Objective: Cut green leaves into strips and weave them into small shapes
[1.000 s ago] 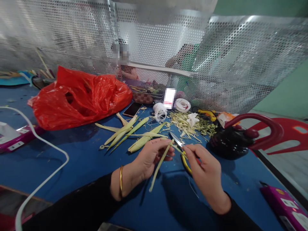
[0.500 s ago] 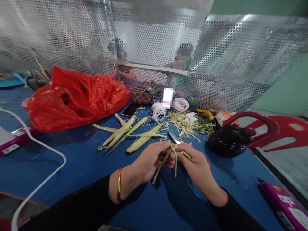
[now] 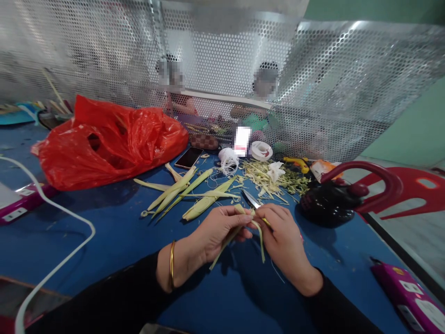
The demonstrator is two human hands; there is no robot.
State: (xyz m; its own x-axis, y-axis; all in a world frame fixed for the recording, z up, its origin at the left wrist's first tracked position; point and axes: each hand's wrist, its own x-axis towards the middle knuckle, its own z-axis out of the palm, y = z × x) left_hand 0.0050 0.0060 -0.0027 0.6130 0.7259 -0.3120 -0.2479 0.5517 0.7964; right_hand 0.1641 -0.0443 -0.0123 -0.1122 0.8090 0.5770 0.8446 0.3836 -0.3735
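My left hand (image 3: 215, 232), a gold bangle on its wrist, pinches a pale green strip of leaf (image 3: 222, 249), perhaps corn husk, between thumb and fingers. Close against it, my right hand (image 3: 283, 243) is closed on the same folded piece; a second strip end (image 3: 261, 241) hangs down between the hands. The exact fold is partly hidden by my fingers. Scissors (image 3: 251, 199) with yellow on the handles lie just behind my right hand, which covers part of them. Left of the scissors are several long husk leaves (image 3: 208, 204) on the blue table (image 3: 114, 250).
A red plastic bag (image 3: 114, 144) fills the back left. Behind the hands are a phone (image 3: 188, 158), white string (image 3: 228, 160), a tape roll (image 3: 261, 150) and shredded scraps (image 3: 260, 178). A dark kettle (image 3: 327, 204) stands right. A white cable (image 3: 69, 208) crosses the left side.
My right hand has turned over slightly, its knuckles now more on top. The strips have shifted: one end now shows above my left thumb, and the hanging ends spread wider.
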